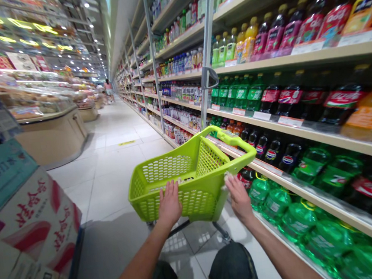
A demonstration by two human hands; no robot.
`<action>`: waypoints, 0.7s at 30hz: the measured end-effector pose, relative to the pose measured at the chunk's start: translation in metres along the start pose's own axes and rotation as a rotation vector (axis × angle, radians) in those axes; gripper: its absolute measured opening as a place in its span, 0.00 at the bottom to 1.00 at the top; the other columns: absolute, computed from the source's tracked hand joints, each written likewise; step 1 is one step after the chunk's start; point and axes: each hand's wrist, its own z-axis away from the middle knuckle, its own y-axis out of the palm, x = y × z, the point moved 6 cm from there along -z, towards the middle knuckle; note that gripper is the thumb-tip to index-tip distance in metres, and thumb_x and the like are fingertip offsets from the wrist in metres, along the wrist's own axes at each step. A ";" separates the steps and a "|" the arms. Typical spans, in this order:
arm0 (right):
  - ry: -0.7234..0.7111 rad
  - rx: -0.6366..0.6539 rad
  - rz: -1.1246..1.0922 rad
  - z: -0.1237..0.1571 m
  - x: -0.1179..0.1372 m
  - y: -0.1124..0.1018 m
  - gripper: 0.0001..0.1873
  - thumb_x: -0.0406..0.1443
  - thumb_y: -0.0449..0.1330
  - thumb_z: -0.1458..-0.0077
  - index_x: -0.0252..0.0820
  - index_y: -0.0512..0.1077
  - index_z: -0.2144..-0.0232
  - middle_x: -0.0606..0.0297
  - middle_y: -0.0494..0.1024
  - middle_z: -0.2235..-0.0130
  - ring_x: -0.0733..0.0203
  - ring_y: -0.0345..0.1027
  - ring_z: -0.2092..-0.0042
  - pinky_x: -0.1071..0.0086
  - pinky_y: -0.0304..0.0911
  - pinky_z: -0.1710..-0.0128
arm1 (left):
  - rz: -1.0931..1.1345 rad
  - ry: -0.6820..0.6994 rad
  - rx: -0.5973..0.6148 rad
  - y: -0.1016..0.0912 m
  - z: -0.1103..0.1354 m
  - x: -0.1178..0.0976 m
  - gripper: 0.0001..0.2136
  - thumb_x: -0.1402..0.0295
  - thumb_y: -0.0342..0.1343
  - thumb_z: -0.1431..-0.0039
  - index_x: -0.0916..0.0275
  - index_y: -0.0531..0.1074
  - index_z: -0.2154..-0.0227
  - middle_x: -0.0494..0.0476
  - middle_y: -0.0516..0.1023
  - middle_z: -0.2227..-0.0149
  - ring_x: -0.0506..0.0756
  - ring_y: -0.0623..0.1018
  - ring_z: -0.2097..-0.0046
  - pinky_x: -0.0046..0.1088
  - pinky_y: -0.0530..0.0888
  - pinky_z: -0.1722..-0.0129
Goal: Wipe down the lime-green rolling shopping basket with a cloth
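A lime-green plastic shopping cart (191,200) with perforated sides stands sideways in front of my knees, its handle (231,139) toward the shelves on the right. My left hand (170,205) lies at the cart's near side, fingers stretched out toward the rim and nothing in them. Near the handle end, my right hand (239,194) has its fingers closed on a small white crumpled piece (226,181), like a tissue, against the cart's side. A little white and dark material (185,180) shows inside the basket; its kind cannot be made out.
Tall shelves (302,123) of drink bottles line the right side, with large green bottles (278,201) at the bottom. Stacked cartons (39,213) stand close on the left. Beyond are a rounded display counter (53,136), a tiled aisle (109,159) and a distant person (108,89).
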 end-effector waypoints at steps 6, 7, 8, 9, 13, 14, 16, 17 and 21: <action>-0.049 -0.004 -0.047 -0.043 0.020 0.030 0.30 0.23 0.43 0.47 0.46 0.55 0.44 0.62 0.59 0.43 0.57 0.42 0.39 0.51 0.49 0.43 | -0.004 -0.009 0.010 0.001 0.001 -0.003 0.34 0.72 0.46 0.54 0.69 0.44 0.41 0.62 0.45 0.38 0.59 0.45 0.37 0.43 0.46 0.41; -0.087 0.053 -0.068 -0.030 0.030 0.045 0.30 0.22 0.43 0.48 0.46 0.56 0.44 0.62 0.61 0.44 0.58 0.44 0.39 0.52 0.51 0.44 | -0.002 0.003 0.010 0.001 0.001 -0.004 0.34 0.72 0.46 0.54 0.68 0.44 0.41 0.62 0.45 0.38 0.58 0.44 0.37 0.43 0.46 0.41; -0.114 0.103 -0.077 -0.015 0.039 0.059 0.29 0.22 0.43 0.48 0.45 0.58 0.45 0.61 0.63 0.45 0.59 0.45 0.40 0.53 0.53 0.44 | 0.000 0.012 0.008 0.001 0.002 -0.004 0.35 0.72 0.46 0.54 0.68 0.43 0.41 0.62 0.44 0.38 0.58 0.44 0.37 0.43 0.47 0.41; -0.142 0.147 -0.087 -0.001 0.048 0.069 0.28 0.22 0.43 0.48 0.45 0.59 0.46 0.61 0.65 0.46 0.60 0.47 0.40 0.54 0.55 0.45 | 0.001 0.019 0.007 0.002 0.003 -0.005 0.35 0.72 0.46 0.54 0.68 0.43 0.41 0.61 0.44 0.37 0.58 0.44 0.37 0.42 0.47 0.41; -0.201 0.198 -0.155 0.004 0.067 0.069 0.28 0.22 0.44 0.48 0.45 0.60 0.47 0.60 0.67 0.48 0.60 0.48 0.41 0.57 0.58 0.47 | 0.003 0.015 0.015 0.001 0.004 -0.008 0.34 0.73 0.45 0.53 0.69 0.42 0.41 0.62 0.43 0.37 0.58 0.44 0.37 0.42 0.47 0.41; -0.180 0.174 -0.167 -0.008 0.067 0.063 0.28 0.22 0.44 0.48 0.45 0.59 0.46 0.60 0.66 0.47 0.59 0.46 0.40 0.56 0.57 0.46 | 0.006 0.012 0.018 0.001 0.004 -0.010 0.34 0.73 0.45 0.53 0.70 0.42 0.41 0.62 0.43 0.37 0.58 0.44 0.37 0.42 0.46 0.41; -0.113 0.104 -0.169 -0.031 0.063 0.055 0.29 0.23 0.44 0.48 0.45 0.56 0.44 0.60 0.61 0.44 0.57 0.42 0.39 0.52 0.52 0.44 | 0.020 0.008 0.024 -0.001 0.004 -0.012 0.34 0.72 0.45 0.53 0.70 0.42 0.41 0.63 0.43 0.37 0.58 0.44 0.37 0.42 0.46 0.41; -0.095 0.080 -0.166 -0.037 0.063 0.054 0.29 0.23 0.44 0.48 0.44 0.56 0.44 0.60 0.60 0.43 0.57 0.41 0.39 0.51 0.50 0.43 | 0.030 0.013 0.030 -0.002 0.004 -0.012 0.34 0.72 0.45 0.53 0.70 0.42 0.41 0.62 0.44 0.37 0.58 0.44 0.37 0.42 0.46 0.41; -0.176 0.145 -0.153 -0.010 0.076 0.077 0.28 0.22 0.43 0.48 0.45 0.60 0.46 0.60 0.65 0.46 0.59 0.45 0.40 0.53 0.52 0.44 | 0.056 0.010 0.032 -0.003 0.011 0.006 0.34 0.73 0.44 0.54 0.69 0.43 0.41 0.61 0.45 0.38 0.56 0.45 0.37 0.40 0.48 0.41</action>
